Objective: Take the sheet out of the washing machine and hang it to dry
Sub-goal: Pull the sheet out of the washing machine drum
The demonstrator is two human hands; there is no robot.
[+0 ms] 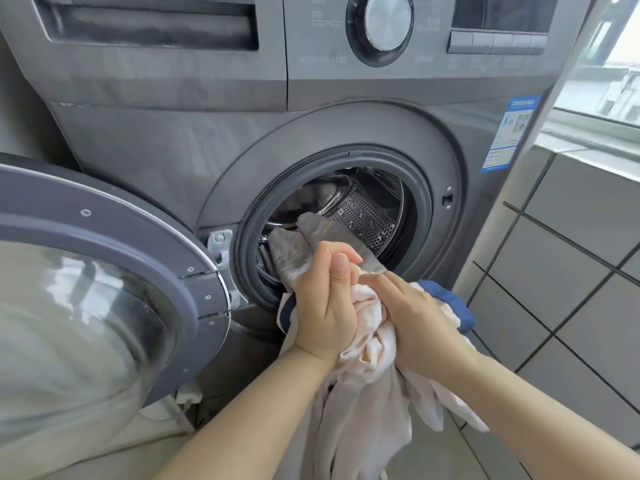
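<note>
Washing machines: one washing machine (166, 140)
Doors: one door (114, 237), swung open
Drums: one drum (363, 209)
Dials: one dial (384, 22)
Detergent drawers: one drawer (152, 22)
Stickers: one sticker (510, 133)
Sheets: one sheet (360, 393)
Hands: two, the left hand (323, 306) and the right hand (415, 317)

Washing machine (173, 140): grey, front-loading; door (114, 271) swung open to the left
Drum (363, 209): partly bare; sheet (363, 393) trailing out over the rim
Left hand (325, 306): gripping bunched sheet
Right hand (415, 320): gripping sheet just beside the left
</note>
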